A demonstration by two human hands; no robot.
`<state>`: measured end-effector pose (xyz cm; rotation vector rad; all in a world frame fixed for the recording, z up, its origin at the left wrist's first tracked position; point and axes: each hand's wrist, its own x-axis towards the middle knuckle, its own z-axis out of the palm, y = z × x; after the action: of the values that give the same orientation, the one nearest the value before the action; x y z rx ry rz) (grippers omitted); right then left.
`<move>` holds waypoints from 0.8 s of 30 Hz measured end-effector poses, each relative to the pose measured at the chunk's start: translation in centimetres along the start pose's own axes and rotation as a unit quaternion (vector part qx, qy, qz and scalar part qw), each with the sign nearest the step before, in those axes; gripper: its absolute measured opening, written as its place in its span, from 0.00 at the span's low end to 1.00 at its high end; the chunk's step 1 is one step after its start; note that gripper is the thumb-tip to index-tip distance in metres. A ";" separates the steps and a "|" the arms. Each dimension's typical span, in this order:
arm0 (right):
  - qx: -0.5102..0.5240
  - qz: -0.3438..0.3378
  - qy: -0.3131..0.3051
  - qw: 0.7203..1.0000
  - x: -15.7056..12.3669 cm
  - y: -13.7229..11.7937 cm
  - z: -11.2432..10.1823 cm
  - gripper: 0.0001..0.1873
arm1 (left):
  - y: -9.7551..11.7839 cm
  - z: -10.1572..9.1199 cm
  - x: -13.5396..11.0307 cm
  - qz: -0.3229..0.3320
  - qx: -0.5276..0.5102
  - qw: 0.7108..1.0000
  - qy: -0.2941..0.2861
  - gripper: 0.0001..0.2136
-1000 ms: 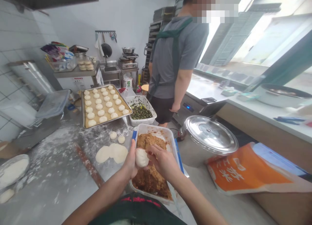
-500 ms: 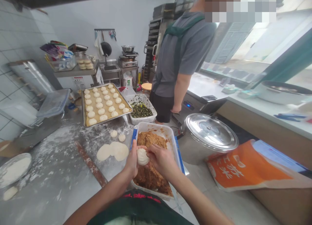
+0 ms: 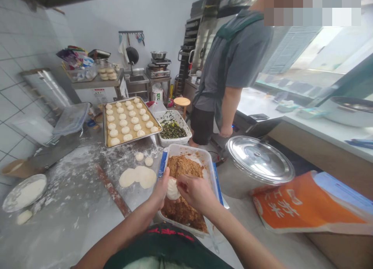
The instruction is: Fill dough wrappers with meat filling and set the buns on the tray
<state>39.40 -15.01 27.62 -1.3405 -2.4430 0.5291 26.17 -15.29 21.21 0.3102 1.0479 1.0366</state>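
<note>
Both hands meet over a white tub of brown filling (image 3: 210, 163). My left hand (image 3: 161, 189) cups a white dough bun (image 3: 172, 189), and my right hand (image 3: 195, 192) pinches the bun's top with closed fingers. To the left on the floured steel counter lie flat dough rounds (image 3: 138, 176) and two small dough balls (image 3: 144, 159). Behind them a metal tray (image 3: 131, 123) carries several shaped buns in rows.
A co-worker in a grey shirt and green apron (image 3: 230, 63) stands at the right counter, back turned. A tub of chopped greens (image 3: 172, 129), a rolling pin (image 3: 112, 192), a flour plate (image 3: 23, 191), a steel pot lid (image 3: 260, 158) and an orange bag (image 3: 303, 206) surround me.
My fingers have kept working the bun's top, now gathered into pleats. The view has shifted a little, and the co-worker has stepped slightly to the right.
</note>
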 end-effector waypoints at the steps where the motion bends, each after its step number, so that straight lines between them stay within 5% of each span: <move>1: 0.028 -0.002 -0.007 1.000 0.0 0.1 -0.1 0.07 | 0.1 0.0 -0.2 0.001 0.026 1.000 -0.015 0.23; 6: 0.142 0.022 -0.028 0.989 0.2 0.4 -0.4 0.06 | 0.3 0.2 -1.2 -0.018 -0.004 0.999 -0.046 0.25; 11: -0.005 -0.034 -0.040 0.999 0.0 0.2 0.1 0.05 | -0.5 0.2 -1.0 0.035 0.023 0.999 0.020 0.22; 19: -0.101 -0.103 -0.055 0.988 0.0 0.1 0.2 0.05 | -0.7 -1.4 -0.5 -0.070 0.055 0.993 -0.072 0.30; 24: -0.060 -0.090 -0.048 0.993 -0.2 0.0 0.3 0.08 | -1.1 -1.4 -2.0 -0.027 0.043 0.997 -0.056 0.28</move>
<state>39.35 -15.22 27.37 -1.1456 -2.6792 0.4176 25.36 -17.85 20.88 0.4028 0.9967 0.9166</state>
